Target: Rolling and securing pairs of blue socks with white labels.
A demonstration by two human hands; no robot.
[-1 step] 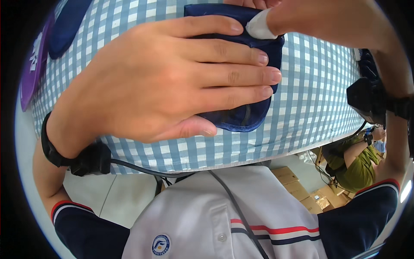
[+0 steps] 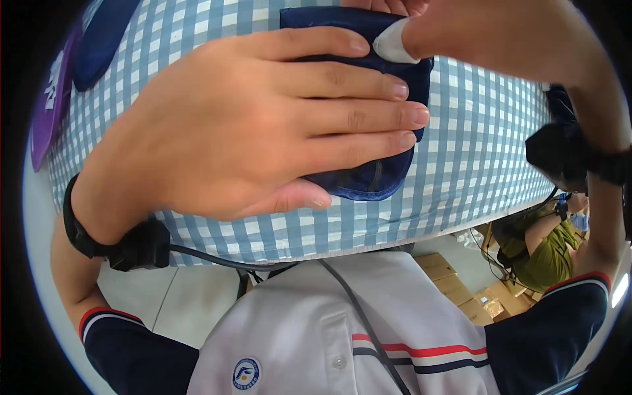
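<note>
A dark blue folded fabric piece (image 2: 322,17), slightly shiny, with a rounded near corner and a bound edge, lies on the checked tablecloth. My left hand (image 2: 257,125) rests flat across its middle, fingers stretched to the right and thumb beside its near edge. This hand hides most of the fabric. At the far right part of the piece, my right hand (image 2: 477,36) presses its thumb, wrapped in a white cover (image 2: 393,43), onto the cloth. Its other fingers curl at the far edge, partly cut off by the picture's top, and seem to pinch the fabric.
Another dark blue fabric item (image 2: 102,49) and a purple object (image 2: 51,108) lie at the far left of the blue-and-white tablecloth (image 2: 474,131). Black wrist devices (image 2: 141,245) trail a cable along the table's front edge. Cardboard boxes (image 2: 454,286) and another person (image 2: 546,250) are at lower right.
My right hand and its covered thumb have shifted very slightly nearer to me. The left hand stays practically where it was on the fabric.
</note>
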